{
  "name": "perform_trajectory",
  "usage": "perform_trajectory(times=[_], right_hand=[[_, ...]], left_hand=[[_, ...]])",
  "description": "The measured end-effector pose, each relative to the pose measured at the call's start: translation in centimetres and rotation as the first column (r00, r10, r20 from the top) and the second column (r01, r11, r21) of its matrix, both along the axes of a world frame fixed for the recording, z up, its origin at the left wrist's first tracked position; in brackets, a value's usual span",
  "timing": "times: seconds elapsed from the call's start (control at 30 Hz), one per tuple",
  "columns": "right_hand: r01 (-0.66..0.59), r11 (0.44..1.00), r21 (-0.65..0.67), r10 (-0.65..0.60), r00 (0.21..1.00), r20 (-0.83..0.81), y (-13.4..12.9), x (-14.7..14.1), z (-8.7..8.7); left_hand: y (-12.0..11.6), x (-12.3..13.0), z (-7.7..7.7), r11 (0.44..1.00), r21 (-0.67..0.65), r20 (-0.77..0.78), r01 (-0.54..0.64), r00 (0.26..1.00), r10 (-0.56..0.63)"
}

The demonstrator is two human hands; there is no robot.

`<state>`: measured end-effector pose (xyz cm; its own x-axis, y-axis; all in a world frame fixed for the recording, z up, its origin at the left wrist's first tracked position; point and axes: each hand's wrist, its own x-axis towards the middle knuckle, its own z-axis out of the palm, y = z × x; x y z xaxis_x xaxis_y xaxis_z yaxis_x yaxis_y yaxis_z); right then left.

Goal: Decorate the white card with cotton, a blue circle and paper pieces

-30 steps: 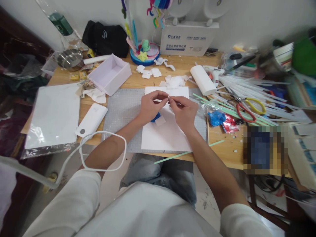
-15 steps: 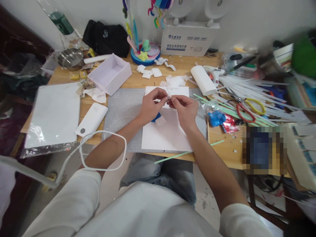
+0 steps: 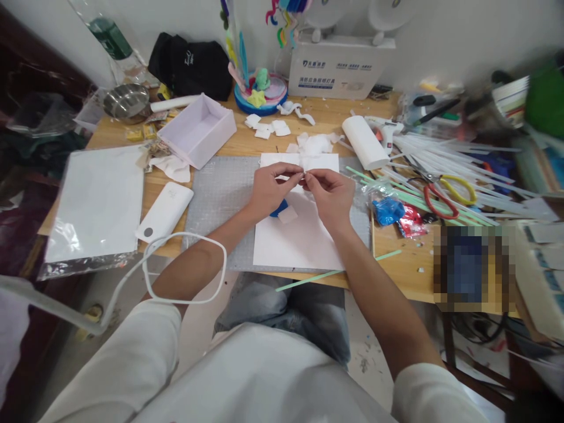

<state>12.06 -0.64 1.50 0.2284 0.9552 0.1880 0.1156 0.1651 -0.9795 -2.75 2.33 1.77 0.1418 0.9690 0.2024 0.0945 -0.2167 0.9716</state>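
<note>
My left hand (image 3: 272,189) and my right hand (image 3: 328,195) meet over a white sheet of paper (image 3: 291,247). Thumb and forefinger of each hand are pinched together. Between the fingertips is a small soft white piece (image 3: 305,161), like tissue or cotton; most of it is hidden, so its exact kind cannot be told. Below the left palm, a blue object (image 3: 279,208) is partly covered by a small pale square (image 3: 288,215), both on the paper. Beyond the fingertips lies a crumpled white tissue (image 3: 318,144).
A grey cutting mat (image 3: 220,200) lies beneath the paper. To the right are scissors (image 3: 456,188), white strips (image 3: 445,153), a glue gun (image 3: 386,136) and a white roll (image 3: 365,143). Leftward stand a lilac box (image 3: 198,132) and a white power bank (image 3: 165,211). A white looped stand (image 3: 224,264) crosses my left forearm.
The fingertips have closed further around the white piece, and less of it shows. My left fingers lie flatter now. The view has shifted very slightly.
</note>
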Motion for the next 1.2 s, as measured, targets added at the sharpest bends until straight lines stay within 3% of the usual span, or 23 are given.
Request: perform_trajectory(times=[0.47, 1.2], right_hand=[[0.024, 1.000, 0.008, -0.025, 0.998, 0.052, -0.22, -0.23, 0.24], [0.013, 1.000, -0.016, -0.012, 0.998, 0.055, -0.03, -0.06, -0.04]], left_hand=[[-0.13, -0.08, 0.09, 0.982, 0.189, -0.164, -0.017, 0.985, 0.048], [-0.01, -0.05, -0.13, 0.982, 0.187, -0.164, -0.001, 0.986, 0.032]])
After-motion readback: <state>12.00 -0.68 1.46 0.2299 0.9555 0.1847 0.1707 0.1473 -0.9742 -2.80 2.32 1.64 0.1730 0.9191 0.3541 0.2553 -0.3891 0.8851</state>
